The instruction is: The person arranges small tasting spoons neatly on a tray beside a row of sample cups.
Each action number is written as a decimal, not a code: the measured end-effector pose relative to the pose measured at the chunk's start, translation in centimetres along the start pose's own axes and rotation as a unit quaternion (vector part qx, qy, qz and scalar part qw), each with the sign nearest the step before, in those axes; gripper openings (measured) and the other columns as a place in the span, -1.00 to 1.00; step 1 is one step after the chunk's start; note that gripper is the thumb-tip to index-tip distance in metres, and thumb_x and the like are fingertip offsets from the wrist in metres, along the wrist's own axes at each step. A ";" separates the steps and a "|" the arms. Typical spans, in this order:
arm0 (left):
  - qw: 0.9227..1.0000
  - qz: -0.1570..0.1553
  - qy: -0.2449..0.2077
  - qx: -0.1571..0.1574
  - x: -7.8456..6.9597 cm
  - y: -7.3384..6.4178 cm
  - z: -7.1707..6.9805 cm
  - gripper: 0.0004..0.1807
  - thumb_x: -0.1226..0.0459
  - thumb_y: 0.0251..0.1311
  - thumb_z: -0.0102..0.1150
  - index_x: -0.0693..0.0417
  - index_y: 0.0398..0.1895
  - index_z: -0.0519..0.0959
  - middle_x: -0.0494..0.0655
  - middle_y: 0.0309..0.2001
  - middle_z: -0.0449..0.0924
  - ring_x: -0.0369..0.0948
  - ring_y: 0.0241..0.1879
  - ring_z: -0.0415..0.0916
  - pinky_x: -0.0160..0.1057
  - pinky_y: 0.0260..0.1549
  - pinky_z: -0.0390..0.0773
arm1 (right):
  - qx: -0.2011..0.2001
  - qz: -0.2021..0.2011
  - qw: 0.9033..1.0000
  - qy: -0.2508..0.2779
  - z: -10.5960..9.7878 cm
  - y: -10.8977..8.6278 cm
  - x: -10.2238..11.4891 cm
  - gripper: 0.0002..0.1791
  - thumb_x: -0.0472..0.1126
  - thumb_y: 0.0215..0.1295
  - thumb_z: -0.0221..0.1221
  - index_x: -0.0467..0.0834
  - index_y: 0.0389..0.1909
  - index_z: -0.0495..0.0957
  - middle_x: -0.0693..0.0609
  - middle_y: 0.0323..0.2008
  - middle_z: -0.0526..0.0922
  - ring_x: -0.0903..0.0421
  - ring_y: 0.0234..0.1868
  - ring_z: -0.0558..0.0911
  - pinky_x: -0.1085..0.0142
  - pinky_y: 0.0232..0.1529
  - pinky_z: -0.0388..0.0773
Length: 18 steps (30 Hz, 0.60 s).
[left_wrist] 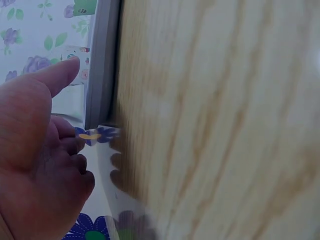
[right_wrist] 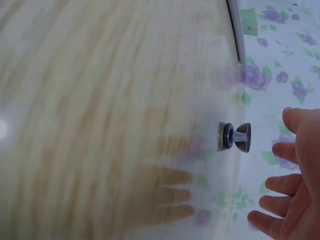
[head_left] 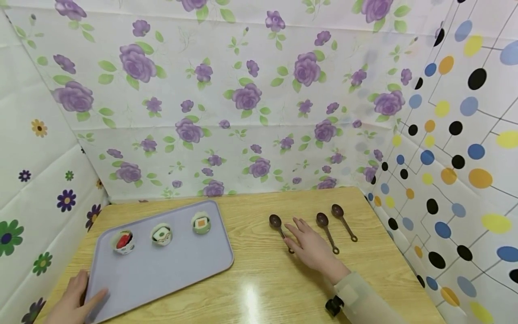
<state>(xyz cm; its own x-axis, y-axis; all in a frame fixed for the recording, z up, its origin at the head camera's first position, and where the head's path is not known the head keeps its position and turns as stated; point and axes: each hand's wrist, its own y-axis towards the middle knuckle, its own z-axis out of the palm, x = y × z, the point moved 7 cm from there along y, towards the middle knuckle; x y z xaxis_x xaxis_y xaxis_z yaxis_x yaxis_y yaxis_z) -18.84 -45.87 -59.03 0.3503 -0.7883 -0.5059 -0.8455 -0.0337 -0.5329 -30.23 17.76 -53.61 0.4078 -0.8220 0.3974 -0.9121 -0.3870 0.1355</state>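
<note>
A pale lilac tray [head_left: 174, 274] lies at the left with three small patterned cups: one with red in it [head_left: 123, 242], one with white and green [head_left: 161, 234], and a green one with an orange square [head_left: 201, 222]. My left hand [head_left: 74, 297] is at the tray's left edge, thumb stretched over the rim and fingers outside it. In the left wrist view the thumb looks straight, the other fingers loosely bent. My right hand [head_left: 309, 245] hovers, fingers spread, by the leftmost brown spoon [head_left: 275, 221]. Two more brown spoons, a middle [head_left: 322, 219] and a right one [head_left: 337, 210], lie beyond it.
The wooden table [head_left: 251, 261] ends at a flowered back wall [head_left: 226, 148]. A dotted wall [head_left: 457, 180] closes the right side and another flower-printed wall [head_left: 44, 180] the left. A black band [head_left: 334, 306] sits by the right sleeve.
</note>
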 end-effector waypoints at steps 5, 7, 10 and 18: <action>0.999 0.013 0.040 -0.005 0.4 0.3 0.1 0.40 -0.42 0.48 -0.08 0.78 0.46 -0.44 0.79 0.34 -0.24 0.72 0.35 -0.18 0.63 0.26 0.14 | 0.002 0.003 1.000 0.005 0.1 -0.1 -0.1 -0.33 0.18 0.66 0.08 -0.03 0.62 0.36 -0.23 0.64 0.21 -0.27 0.64 0.19 -0.26 0.46 0.36; 0.999 0.013 0.031 0.002 0.5 0.2 0.4 0.40 -0.38 0.49 -0.03 0.78 0.46 -0.46 0.82 0.37 -0.29 0.73 0.38 -0.23 0.64 0.28 0.06 | 0.002 0.004 1.000 0.005 0.1 -0.2 -0.2 -0.33 0.18 0.66 0.08 -0.04 0.62 0.36 -0.23 0.64 0.21 -0.27 0.64 0.20 -0.26 0.45 0.37; 1.000 0.012 0.004 0.012 0.7 0.3 0.7 0.43 -0.35 0.47 0.05 0.74 0.45 -0.54 0.85 0.41 -0.47 0.72 0.41 -0.47 0.65 0.32 -0.15 | 0.000 0.004 1.000 0.006 0.1 -0.3 -0.3 -0.33 0.17 0.66 0.09 -0.06 0.61 0.37 -0.24 0.64 0.22 -0.28 0.63 0.21 -0.26 0.44 0.38; 0.998 0.013 -0.048 0.033 1.5 0.7 1.2 0.50 -0.24 0.41 0.27 0.62 0.43 -0.72 0.74 0.37 -0.86 0.57 0.33 -0.94 0.59 0.24 -0.58 | -0.001 0.002 1.000 0.004 0.2 -0.5 -0.5 -0.34 0.18 0.66 0.08 -0.06 0.60 0.40 -0.25 0.63 0.24 -0.28 0.62 0.23 -0.25 0.43 0.41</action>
<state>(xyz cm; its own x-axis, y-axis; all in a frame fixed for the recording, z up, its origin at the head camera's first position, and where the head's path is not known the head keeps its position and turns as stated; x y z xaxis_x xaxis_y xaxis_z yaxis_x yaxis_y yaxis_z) -18.48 -46.31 -60.95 0.3678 -0.7257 -0.5814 -0.8275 0.0299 -0.5607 -29.97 18.30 -54.02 0.4046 -0.8198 0.4052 -0.9134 -0.3839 0.1353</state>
